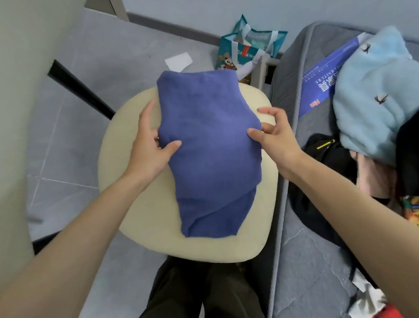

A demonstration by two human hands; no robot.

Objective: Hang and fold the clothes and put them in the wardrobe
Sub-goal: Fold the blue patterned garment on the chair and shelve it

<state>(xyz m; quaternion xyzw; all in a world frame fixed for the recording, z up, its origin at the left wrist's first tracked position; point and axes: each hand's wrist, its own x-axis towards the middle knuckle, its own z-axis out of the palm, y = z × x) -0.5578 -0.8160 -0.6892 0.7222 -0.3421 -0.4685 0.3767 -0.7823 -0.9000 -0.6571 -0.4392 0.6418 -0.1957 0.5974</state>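
I see my left hand (pixel 149 149) and right hand (pixel 274 135) pinching the sides of a folded blue garment (pixel 207 143) lying on a cream stool (pixel 135 190) beside a grey mattress (pixel 311 264).

A folded garment (pixel 210 146) lay on the seat of a stool (pixel 135 190), which stood on the floor (pixel 79 134) directly before the person's legs (pixel 203 304). The left hand (pixel 149 149) pinched the garment's left edge and the right hand (pixel 274 135) its right edge. A mattress (pixel 314 263) ran along just right of the stool. On it, towards its far end, sat a pile of clothes (pixel 375 98), partly over a printed sheet (pixel 323 85). Behind the stool a carrier bag (pixel 244 46) stood on the floor, with a piece of paper (pixel 178 61) lying to its left.
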